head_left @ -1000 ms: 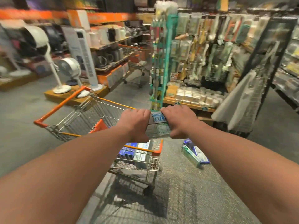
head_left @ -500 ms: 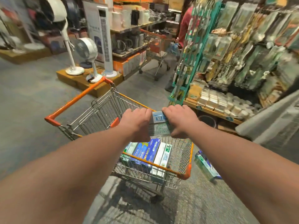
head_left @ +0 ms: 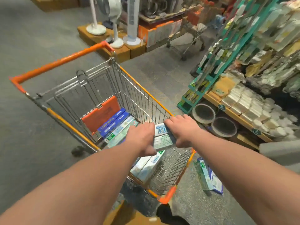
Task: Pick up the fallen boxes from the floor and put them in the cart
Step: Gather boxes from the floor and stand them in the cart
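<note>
Two hands on one load, seen from the head camera: the left hand [head_left: 142, 137] and the right hand [head_left: 181, 129] are both clamped on a small stack of boxes [head_left: 163, 138], one hand at each end, fingers curled over the top edge. The stack is pale, white and green with a blue-printed label on its upper face, and it hangs above the basket of the shopping cart [head_left: 146, 98], over the end nearer the camera. Both forearms reach out long from the bottom of the frame.

Down in the cart, more boxes already lie on the wire floor: blue ones [head_left: 113, 120] next to the orange child-seat flap [head_left: 100, 114], green-and-white ones [head_left: 121, 133] just beside them, and pale ones [head_left: 146, 166] under the held stack at the near end. The cart has orange trim and an orange handle [head_left: 60, 62] at its far side.

On the grey floor [head_left: 32, 143], just right of the cart's near corner, fallen boxes [head_left: 207, 176] still lie in a small heap, green-and-white on top of blue, well apart from both hands.

To the right stands a shelf display [head_left: 243, 101] with stacked pale packets, two round dark pots [head_left: 224, 127] beneath its edge, and a teal rack [head_left: 215, 62] of hanging goods. Farther back, white fan stands [head_left: 95, 28] sit on a wooden platform; everything there is blurred.
</note>
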Tool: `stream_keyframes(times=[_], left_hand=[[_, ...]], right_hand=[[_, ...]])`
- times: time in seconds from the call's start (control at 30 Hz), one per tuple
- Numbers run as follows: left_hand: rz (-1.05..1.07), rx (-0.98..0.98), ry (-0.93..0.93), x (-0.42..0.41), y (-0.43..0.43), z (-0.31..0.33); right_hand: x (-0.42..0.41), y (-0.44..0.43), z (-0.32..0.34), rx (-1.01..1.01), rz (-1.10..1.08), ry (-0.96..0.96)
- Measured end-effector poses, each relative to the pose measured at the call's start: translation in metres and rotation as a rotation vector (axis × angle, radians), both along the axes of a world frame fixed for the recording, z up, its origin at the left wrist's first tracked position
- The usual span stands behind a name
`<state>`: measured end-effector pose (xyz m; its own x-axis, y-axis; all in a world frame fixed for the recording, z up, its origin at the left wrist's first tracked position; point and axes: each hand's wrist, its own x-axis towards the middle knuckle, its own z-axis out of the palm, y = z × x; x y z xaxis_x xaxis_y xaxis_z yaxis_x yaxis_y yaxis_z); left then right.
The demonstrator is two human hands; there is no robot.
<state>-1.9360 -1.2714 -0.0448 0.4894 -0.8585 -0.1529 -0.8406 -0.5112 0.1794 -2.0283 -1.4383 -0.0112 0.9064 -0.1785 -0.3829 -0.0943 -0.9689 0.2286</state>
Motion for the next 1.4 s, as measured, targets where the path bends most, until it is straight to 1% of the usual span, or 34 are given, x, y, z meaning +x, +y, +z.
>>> stream_keyframes(times=[0.2, 0.4, 0.57, 0.77, 1.0, 1.1, 1.27, 1.4], left_hand=[[0.294, 0.115, 0.09, -0.041, -0.043, -0.036], [0.443, 0.22, 0.188, -0.082, -0.059, -0.076], [0.488, 0.273, 0.256, -0.106, -0.063, -0.111], [0.557, 0.34, 0.385, -0.13, -0.062, -0.167], [0.611, 0.422, 0.477, -0.13, -0.07, -0.234], [0.635, 0.462, 0.475, -0.136, -0.072, -0.257], [0.651, 0.485, 0.439, -0.14, -0.07, -0.277], [0.683, 0.509, 0.403, -0.146, -0.071, -0.287]], right_hand=[[0.011, -0.061, -0.051, 0.085, 0.25, 0.07], [-0.001, -0.077, -0.095, 0.131, 0.401, 0.176], [-0.013, -0.079, -0.137, 0.146, 0.465, 0.245], [-0.023, -0.072, -0.193, 0.137, 0.537, 0.309], [-0.017, -0.062, -0.26, 0.044, 0.557, 0.443], [-0.017, -0.055, -0.276, -0.005, 0.56, 0.459], [-0.017, -0.048, -0.292, 0.003, 0.548, 0.499], [-0.019, -0.048, -0.298, 0.007, 0.566, 0.485]])
